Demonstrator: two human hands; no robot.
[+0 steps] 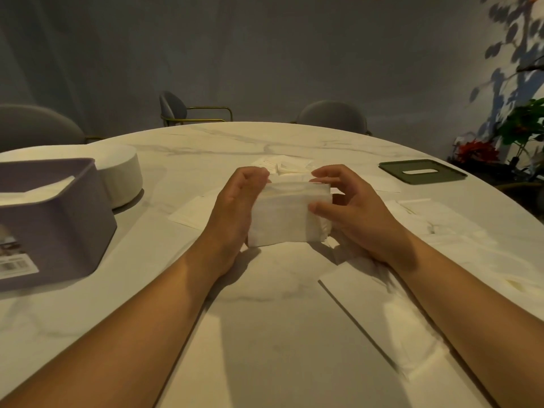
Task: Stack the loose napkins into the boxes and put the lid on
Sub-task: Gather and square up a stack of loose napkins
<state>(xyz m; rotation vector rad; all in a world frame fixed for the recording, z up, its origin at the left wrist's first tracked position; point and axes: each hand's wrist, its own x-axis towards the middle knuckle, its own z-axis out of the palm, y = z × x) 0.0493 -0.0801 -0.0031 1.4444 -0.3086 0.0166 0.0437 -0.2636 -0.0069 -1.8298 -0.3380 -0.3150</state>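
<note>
A stack of white napkins [287, 216] is held between my two hands above the middle of the marble table [279, 319]. My left hand [235, 207] grips its left end, and my right hand [353, 210] grips its right end with the thumb on the front face. A purple box [56, 231] stands at the left with napkins inside it. A dark green lid [422, 171] with a slot lies flat at the far right. Loose napkins [441, 228] lie scattered to the right and behind my hands.
A round white container [123, 178] sits behind the purple box. More flat napkins [368, 293] lie under my right forearm. Grey chairs [332, 116] stand around the far edge of the table. A plant [524, 125] is at the right wall.
</note>
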